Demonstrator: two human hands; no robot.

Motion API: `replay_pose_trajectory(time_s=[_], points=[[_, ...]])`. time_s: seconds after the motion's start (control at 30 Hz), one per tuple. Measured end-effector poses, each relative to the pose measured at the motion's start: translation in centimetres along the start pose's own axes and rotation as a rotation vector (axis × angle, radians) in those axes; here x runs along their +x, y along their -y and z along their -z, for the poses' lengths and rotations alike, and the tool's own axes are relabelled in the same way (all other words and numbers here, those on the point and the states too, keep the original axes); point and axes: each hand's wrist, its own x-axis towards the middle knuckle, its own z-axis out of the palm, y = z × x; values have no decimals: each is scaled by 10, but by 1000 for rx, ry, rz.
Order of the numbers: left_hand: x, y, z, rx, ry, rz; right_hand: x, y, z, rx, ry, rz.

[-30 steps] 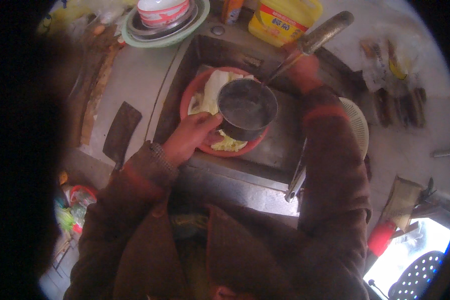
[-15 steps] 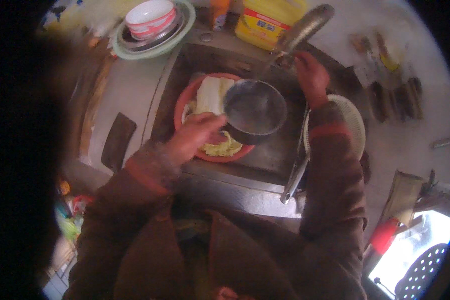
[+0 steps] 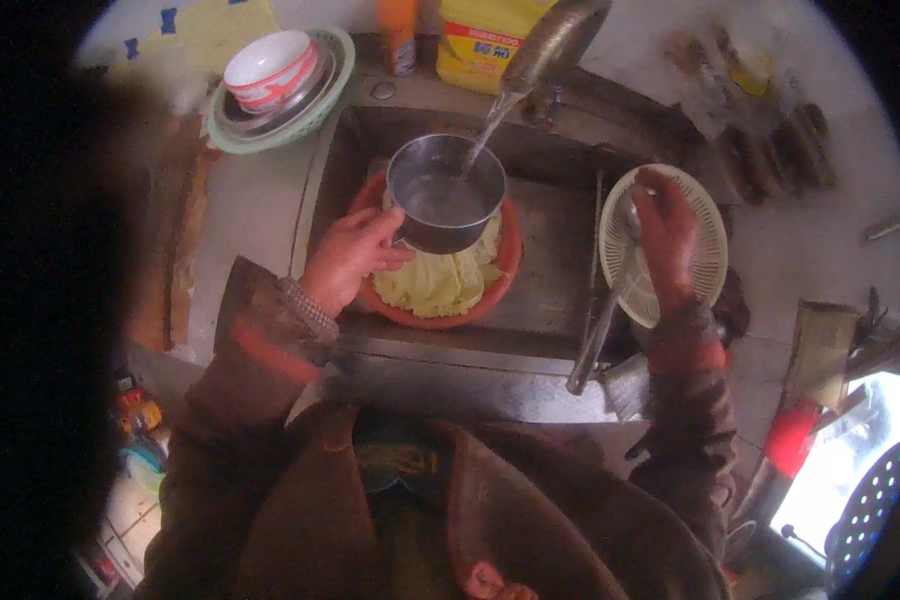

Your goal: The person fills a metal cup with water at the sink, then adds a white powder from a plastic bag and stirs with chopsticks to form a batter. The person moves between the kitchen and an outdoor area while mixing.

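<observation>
Water runs from the metal faucet (image 3: 560,45) into a round metal pot (image 3: 445,180), which holds water. My left hand (image 3: 355,255) grips the pot by its near left side, thumb at the rim. Below the pot, pale yellow-green cabbage leaves (image 3: 435,285) lie in an orange-red basin (image 3: 511,245) in the sink. Over at the right, my right hand (image 3: 670,235) is above a cream colander (image 3: 708,225). Its fingers are closed at the head of a long-handled metal ladle (image 3: 600,320) that leans out over the colander's near edge.
Stacked bowls (image 3: 280,75) stand behind the sink at the left. A yellow jug (image 3: 470,45) and an orange bottle (image 3: 398,40) are at the back. Knives or similar tools (image 3: 770,155) hang at right. A dark cleaver blade (image 3: 245,275) is partly behind my left sleeve.
My right hand has come from beside the faucet down to the ladle at the colander. Water now streams into the pot, which has moved left and back, showing more cabbage.
</observation>
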Motion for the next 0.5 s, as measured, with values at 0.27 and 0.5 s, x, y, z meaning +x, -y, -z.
replay_pose_trajectory(time_s=[0.27,0.5], points=[[14,3,-23,501,-9,-292,-104,-6,42,63,-107,-131],[-3,37,-83,1261,100,-1095,-168,-3,59,211,-172,-277]])
